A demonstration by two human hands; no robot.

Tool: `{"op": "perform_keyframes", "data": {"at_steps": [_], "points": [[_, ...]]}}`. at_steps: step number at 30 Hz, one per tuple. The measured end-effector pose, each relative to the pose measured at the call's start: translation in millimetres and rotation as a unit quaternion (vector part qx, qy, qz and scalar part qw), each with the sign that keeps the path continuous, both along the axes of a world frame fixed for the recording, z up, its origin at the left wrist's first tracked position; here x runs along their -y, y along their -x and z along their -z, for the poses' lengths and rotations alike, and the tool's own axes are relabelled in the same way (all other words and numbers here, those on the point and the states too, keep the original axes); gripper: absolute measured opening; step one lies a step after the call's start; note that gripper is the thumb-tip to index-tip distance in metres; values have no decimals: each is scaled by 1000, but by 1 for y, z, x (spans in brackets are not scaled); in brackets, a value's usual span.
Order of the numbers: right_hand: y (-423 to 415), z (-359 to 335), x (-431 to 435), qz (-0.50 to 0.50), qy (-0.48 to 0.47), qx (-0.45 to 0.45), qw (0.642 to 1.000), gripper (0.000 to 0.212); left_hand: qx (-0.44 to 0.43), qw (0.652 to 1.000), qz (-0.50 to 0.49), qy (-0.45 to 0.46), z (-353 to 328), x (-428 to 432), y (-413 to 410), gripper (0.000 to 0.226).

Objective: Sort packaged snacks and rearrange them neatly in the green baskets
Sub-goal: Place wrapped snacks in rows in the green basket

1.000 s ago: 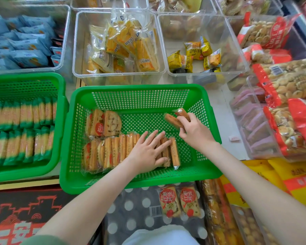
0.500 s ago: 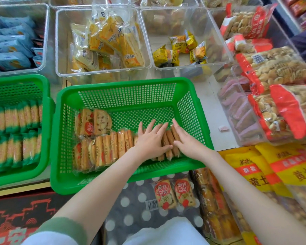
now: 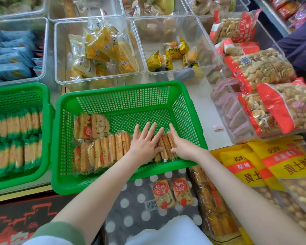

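Observation:
A green basket (image 3: 124, 85) stands in front of me with a row of orange packaged snacks (image 3: 106, 151) standing on edge along its near side and a few more (image 3: 92, 126) behind at the left. My left hand (image 3: 145, 145) lies flat with straight spread fingers on the right part of the row. My right hand (image 3: 181, 147) presses with straight fingers against the row's right end (image 3: 166, 144). Two more snack packs (image 3: 172, 193) lie on the dotted cloth below the basket.
A second green basket (image 3: 19, 87) with rows of green-edged packs stands at the left. Clear bins (image 3: 99, 80) of yellow snacks stand behind. Large cookie bags (image 3: 265, 68) and yellow bags (image 3: 279, 163) crowd the right side.
My right hand, which held a snack above the basket, has set it at the row's right end and now presses there. My left hand stays on the row. The camera has shifted.

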State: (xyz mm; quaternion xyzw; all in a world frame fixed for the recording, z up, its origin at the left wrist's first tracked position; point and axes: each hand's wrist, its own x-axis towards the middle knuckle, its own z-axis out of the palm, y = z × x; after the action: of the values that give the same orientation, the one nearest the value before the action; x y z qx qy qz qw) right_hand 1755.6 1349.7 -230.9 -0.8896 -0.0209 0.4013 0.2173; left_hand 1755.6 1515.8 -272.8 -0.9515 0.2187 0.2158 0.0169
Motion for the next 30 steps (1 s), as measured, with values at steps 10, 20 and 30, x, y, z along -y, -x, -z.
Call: {"op": "perform_keyframes", "data": {"at_steps": [10, 20, 30], "points": [[106, 2, 9, 19, -3, 442, 897, 29, 26, 980, -115, 162, -19, -19, 60, 63], [179, 104, 32, -5, 150, 71, 986, 79, 265, 957, 25, 116, 7, -42, 140, 58], [177, 102, 31, 180, 61, 62, 980, 84, 247, 963, 17, 104, 1, -48, 132, 54]]}}
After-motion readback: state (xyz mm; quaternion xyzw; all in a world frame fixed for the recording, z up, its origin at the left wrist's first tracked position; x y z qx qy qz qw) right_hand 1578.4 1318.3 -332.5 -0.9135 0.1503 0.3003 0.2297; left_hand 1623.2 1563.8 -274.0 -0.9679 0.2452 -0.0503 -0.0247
